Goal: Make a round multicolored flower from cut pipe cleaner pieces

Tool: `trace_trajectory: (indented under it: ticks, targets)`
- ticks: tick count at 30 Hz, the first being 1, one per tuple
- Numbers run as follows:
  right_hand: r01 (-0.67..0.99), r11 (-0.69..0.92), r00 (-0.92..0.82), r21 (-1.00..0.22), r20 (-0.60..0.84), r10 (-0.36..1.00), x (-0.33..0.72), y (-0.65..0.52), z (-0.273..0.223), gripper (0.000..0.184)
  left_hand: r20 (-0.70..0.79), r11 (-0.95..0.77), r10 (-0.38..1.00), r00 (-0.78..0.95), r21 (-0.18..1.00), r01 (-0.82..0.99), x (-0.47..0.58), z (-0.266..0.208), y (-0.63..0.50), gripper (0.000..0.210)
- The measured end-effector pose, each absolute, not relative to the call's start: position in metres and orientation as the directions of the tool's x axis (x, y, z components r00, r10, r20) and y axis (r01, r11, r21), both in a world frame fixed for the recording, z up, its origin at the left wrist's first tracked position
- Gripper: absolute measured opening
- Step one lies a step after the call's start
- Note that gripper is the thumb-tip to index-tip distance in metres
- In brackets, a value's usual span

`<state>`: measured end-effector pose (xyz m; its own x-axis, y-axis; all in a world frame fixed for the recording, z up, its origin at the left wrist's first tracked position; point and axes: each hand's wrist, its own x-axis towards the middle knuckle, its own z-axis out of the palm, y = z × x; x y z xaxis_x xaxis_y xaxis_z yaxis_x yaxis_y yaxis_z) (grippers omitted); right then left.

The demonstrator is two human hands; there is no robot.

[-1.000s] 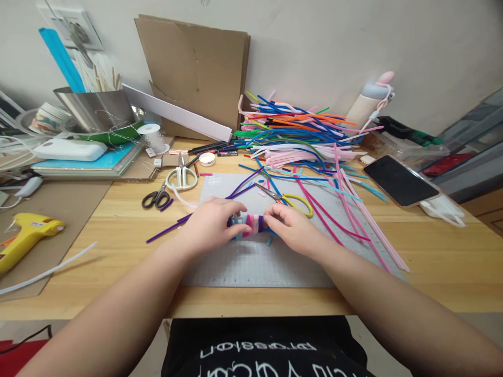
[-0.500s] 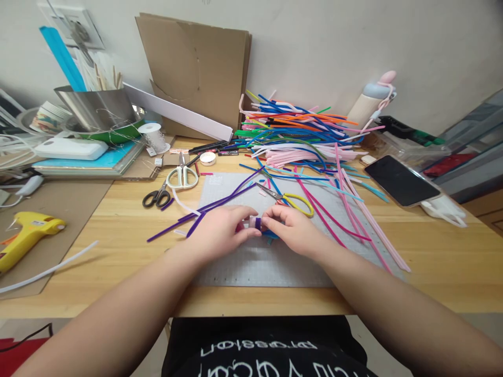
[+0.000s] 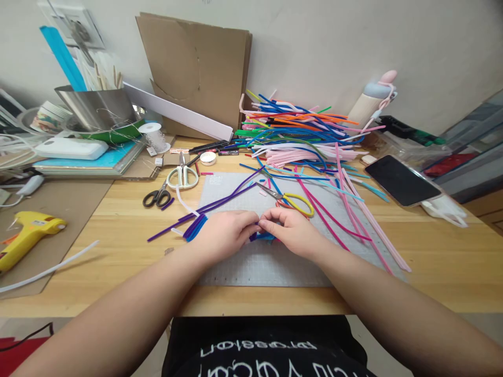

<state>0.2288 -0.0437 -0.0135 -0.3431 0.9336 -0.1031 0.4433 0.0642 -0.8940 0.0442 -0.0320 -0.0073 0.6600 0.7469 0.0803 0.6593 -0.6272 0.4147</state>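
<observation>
Over the grey cutting mat (image 3: 251,269), my left hand (image 3: 230,230) and my right hand (image 3: 291,228) meet fingertip to fingertip. Both are closed in a pinch around a small purple and blue pipe-cleaner piece (image 3: 264,236), mostly hidden by the fingers. Beside my left wrist lies a purple and blue bundle of pipe cleaners (image 3: 195,228), partly covered by the hand. Long purple pipe cleaners (image 3: 220,201) stretch behind my left hand. Just beyond my right hand rest yellow-handled scissors (image 3: 293,201), blades pointing left.
A heap of coloured pipe cleaners (image 3: 302,131) lies at the back. Loose pink pipe cleaners (image 3: 365,225) and a phone (image 3: 403,180) are to the right. Black scissors (image 3: 157,198), white scissors (image 3: 182,175) and a yellow glue gun (image 3: 31,233) lie to the left.
My fingertips have closed together, covering the small purple piece that showed between them. My left hand has shifted slightly, so more of the purple and blue bundle beside it shows.
</observation>
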Motion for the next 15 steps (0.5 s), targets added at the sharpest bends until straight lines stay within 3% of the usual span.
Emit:
trace_trajectory:
  ticks: [8, 15]
  targets:
    - [0.385, 0.082, -0.309, -0.919, -0.044, 0.95, 0.2354, -0.0402, -0.017, 0.018, 0.108, -0.657, 0.739, 0.665, 0.334, 0.676, 0.0413, -0.0085, -0.0311, 0.026]
    - [0.363, 0.046, -0.278, -0.931, -0.061, 0.959, 0.2371, -0.0409, -0.0169, 0.019, 0.093, -0.642, 0.751, 0.654, 0.337, 0.689, 0.0414, -0.0076, -0.0324, 0.023]
